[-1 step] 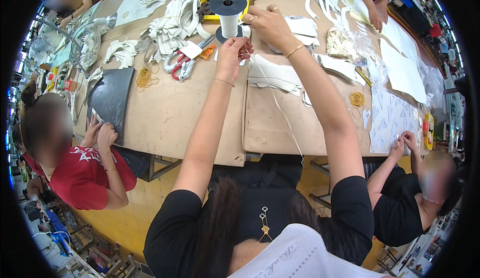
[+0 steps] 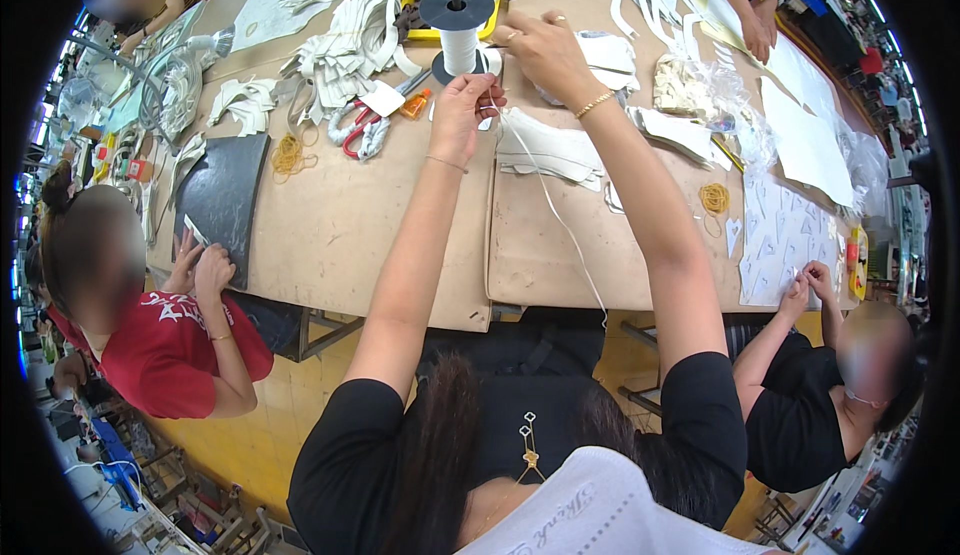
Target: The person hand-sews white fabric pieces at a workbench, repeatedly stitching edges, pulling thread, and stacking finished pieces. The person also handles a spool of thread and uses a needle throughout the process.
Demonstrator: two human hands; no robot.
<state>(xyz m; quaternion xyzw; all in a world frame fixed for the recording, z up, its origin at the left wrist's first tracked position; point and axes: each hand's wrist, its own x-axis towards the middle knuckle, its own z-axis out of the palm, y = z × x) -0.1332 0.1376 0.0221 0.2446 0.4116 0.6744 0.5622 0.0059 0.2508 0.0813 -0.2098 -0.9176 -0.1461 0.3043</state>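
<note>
A white spool of cord (image 2: 460,52) with black round flanges stands upright at the far middle of the table. Just in front of it, my left hand (image 2: 462,120) is closed in a pinch on the white cord (image 2: 553,203). From those fingers the cord runs down to the right and hangs past the table's front edge. My right hand (image 2: 548,55) is raised beside the spool's right side, its fingers curled; their tips are partly hidden, and what they hold, if anything, cannot be made out. Below it lies a stack of cream strips (image 2: 550,150).
Red-handled scissors (image 2: 357,135) and an orange tube (image 2: 416,104) lie left of the spool. A black board (image 2: 222,200) and rubber bands (image 2: 292,155) are farther left. Piled strips (image 2: 345,50) fill the far left. Co-workers sit on both sides; a patterned sheet (image 2: 790,235) lies at right.
My right hand has shifted very slightly to the right. My left hand, the spool and the hanging cord stay almost where they were.
</note>
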